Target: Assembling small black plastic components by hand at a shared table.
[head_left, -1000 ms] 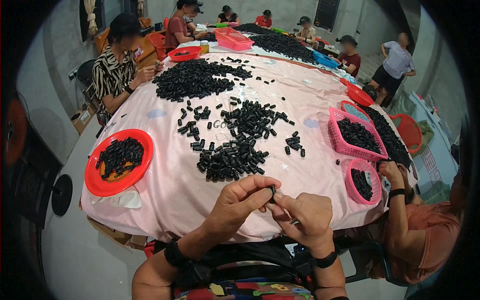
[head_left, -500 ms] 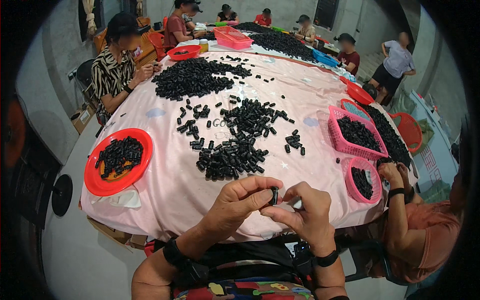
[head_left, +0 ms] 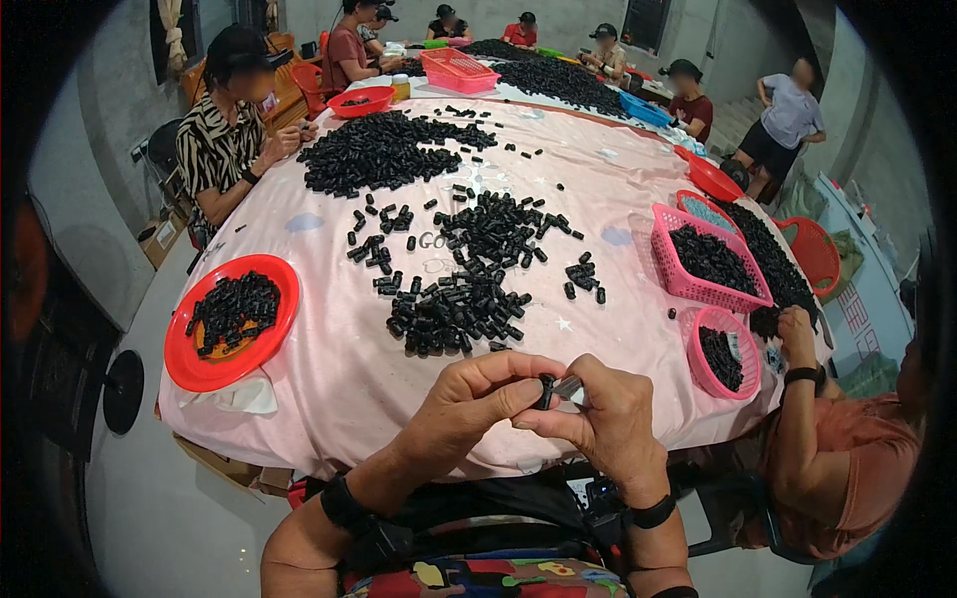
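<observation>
My left hand (head_left: 464,399) pinches a small black cylindrical plastic part (head_left: 544,392) between thumb and forefinger, over the near edge of the table. Close against it, my right hand (head_left: 613,414) grips a small flat grey blade-like piece (head_left: 569,388), whose tip reaches the black part. Its other end is hidden in my right fingers. Just beyond my hands lies a loose pile of similar black parts (head_left: 454,314), spread on the pink cloth (head_left: 349,399).
At the left stands a red plate (head_left: 179,354) holding black parts. A pink basket (head_left: 698,286) and a round pink basket (head_left: 720,389) sit at the right. A larger black heap (head_left: 369,154) lies farther off. Co-workers sit around the table, one close on my right (head_left: 847,468).
The grey blade-like piece in my right hand has swung up against the black part and now shows more. At the right, the co-worker's near hand has shifted slightly.
</observation>
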The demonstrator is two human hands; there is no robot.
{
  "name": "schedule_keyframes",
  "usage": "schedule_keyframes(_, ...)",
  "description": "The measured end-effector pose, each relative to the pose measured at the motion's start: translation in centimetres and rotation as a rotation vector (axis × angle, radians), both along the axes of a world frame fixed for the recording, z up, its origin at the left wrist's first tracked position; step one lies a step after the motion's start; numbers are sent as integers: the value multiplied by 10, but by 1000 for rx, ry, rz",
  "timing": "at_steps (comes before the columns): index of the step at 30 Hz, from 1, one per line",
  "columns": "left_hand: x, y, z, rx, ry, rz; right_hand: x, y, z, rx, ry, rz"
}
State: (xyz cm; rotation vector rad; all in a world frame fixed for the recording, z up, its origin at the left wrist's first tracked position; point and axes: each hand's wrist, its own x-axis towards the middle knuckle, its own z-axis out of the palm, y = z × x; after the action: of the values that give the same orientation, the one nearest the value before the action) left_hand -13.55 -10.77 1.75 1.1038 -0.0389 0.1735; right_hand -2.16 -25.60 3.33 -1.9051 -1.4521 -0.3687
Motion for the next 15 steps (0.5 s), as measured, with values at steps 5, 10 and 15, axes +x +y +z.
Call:
schedule_keyframes(5, 0, 1, 0, -3, -9, -11, 0, 1, -1, 4, -20, 0)
schedule_keyframes(10, 0, 1, -1, 1, 0, -7, -1, 1, 1, 3, -9, 11)
schedule_keyframes(15, 0, 2, 0, 19, 0, -13, 0, 1, 0, -22, -14, 6)
